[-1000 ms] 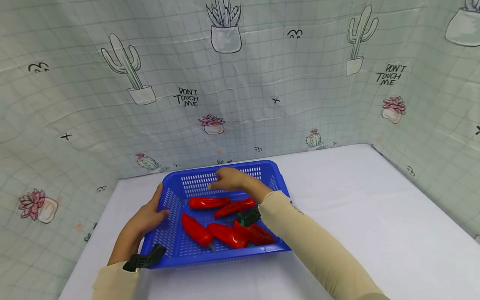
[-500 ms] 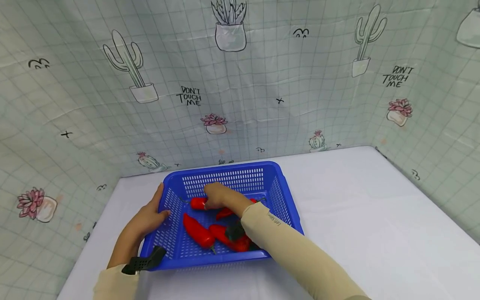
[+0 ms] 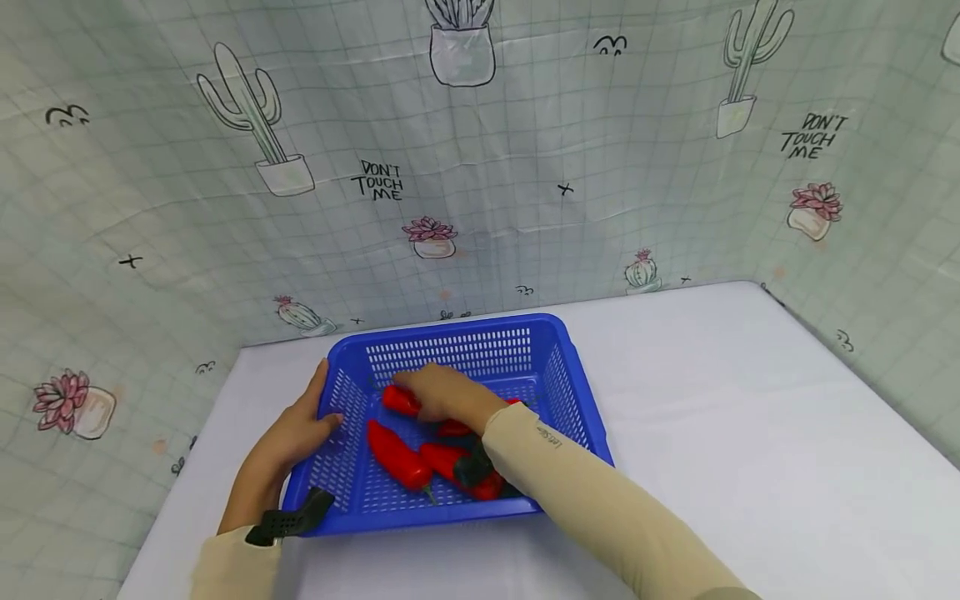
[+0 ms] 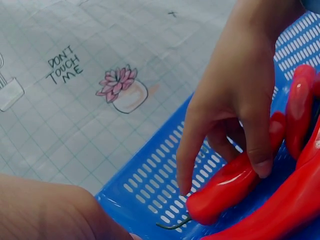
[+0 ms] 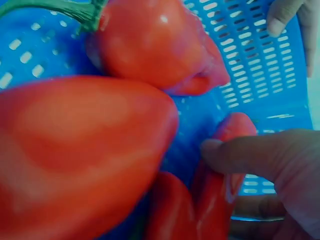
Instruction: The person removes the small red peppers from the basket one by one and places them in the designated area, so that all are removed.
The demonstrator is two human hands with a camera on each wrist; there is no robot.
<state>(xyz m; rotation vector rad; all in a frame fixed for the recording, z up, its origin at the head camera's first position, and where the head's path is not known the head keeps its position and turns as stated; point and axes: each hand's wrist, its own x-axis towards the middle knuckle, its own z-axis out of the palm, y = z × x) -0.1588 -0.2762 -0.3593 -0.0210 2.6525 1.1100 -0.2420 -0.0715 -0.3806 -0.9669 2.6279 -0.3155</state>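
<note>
A blue perforated plastic basket (image 3: 420, 523) holds several red peppers. My right hand (image 3: 442, 393) reaches into it and grips the back-left pepper (image 3: 400, 400). In the left wrist view the thumb lies on the near side of this pepper (image 4: 222, 192), with the other fingers over its far side; its green stem points left. My left hand (image 3: 300, 429) holds the basket's left side, thumb inside the wall and fingers along the outside. Another pepper (image 3: 397, 454) lies at the front left of the basket, and one (image 3: 450, 462) to its right is partly covered by the right wrist's camera.
The basket stands on a white table (image 3: 697, 400). Behind and at both sides hangs a grid-patterned cloth (image 3: 510, 167) printed with cacti. A black wrist device (image 3: 292, 517) on the left arm overlaps the basket's front-left corner.
My right hand has come down from over the back of the basket onto the back-left pepper, which has turned slightly. My left hand stays on the basket's side.
</note>
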